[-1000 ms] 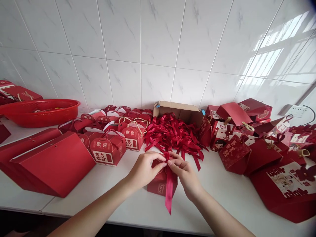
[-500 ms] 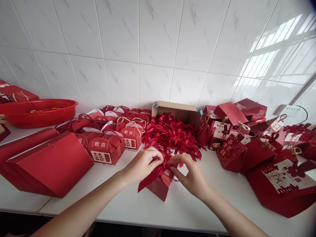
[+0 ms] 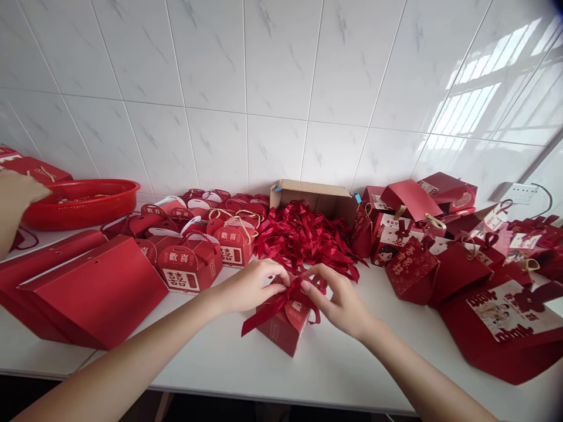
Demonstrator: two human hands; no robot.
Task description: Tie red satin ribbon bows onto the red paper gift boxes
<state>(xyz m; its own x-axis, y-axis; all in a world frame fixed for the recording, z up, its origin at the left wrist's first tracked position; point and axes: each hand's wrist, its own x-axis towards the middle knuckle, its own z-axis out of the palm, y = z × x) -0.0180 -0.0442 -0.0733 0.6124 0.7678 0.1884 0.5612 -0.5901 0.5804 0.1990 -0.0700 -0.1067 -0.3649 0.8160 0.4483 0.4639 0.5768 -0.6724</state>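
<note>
Head view: a small red gift box stands on the white tabletop, lower centre of frame. Left hand and right hand meet above it, each grip pinching the red ribbon at the box top. Behind lies a ribbon pile. At left edge, another person's hand shows.

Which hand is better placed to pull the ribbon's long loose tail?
Probably left. The left hand sits just above the ribbon tail trailing down-left off the small red box; the right hand is across it.
</note>
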